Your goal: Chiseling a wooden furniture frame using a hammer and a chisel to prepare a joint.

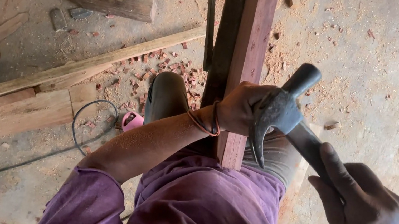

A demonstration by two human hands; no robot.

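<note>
My left hand (238, 107) grips a long reddish wooden beam (253, 30) that runs away from me over my lap. It may also hold a tool against the wood, but the hammer head hides that spot. My right hand (363, 207) is closed on the dark handle of a claw hammer (279, 111). The hammer's head hangs just over my left hand, with its claw pointing down toward my knee. Red bands circle my left wrist.
A long pale plank (73, 69) lies diagonally on the dusty floor at left, with wood blocks (113, 1), reddish chips (164, 66) and sawdust around it. A black cable (80, 133) loops near a pink sandal (132, 120). A dark board (225, 31) lies beside the beam.
</note>
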